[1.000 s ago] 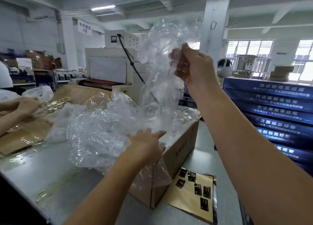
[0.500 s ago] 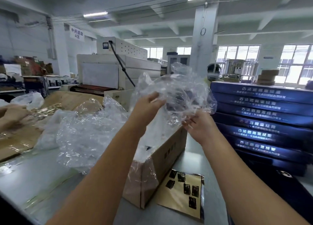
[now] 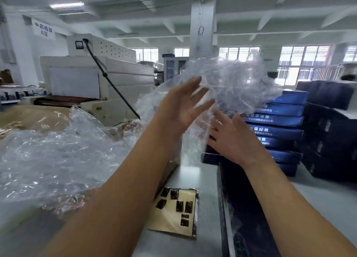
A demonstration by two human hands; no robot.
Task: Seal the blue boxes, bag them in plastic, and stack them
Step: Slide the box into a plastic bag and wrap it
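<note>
Your left hand (image 3: 181, 106) and right hand (image 3: 231, 138), fingers spread straight and gripping nothing, sandwich the clear plastic bag (image 3: 231, 86) mid-air above the blue box (image 3: 249, 208) on the bench (image 3: 191, 173), so rub the film apart, find the mouth, pinch one edge.

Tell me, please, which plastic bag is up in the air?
The bag between left hand and right hand; the others lie in a heap at left.

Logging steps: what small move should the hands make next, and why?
Probably pinch the plastic bag at its edge to open its mouth: left hand and right hand are spread, holding nothing, the crumpled bag loose between them, a blue box lying below.
</note>
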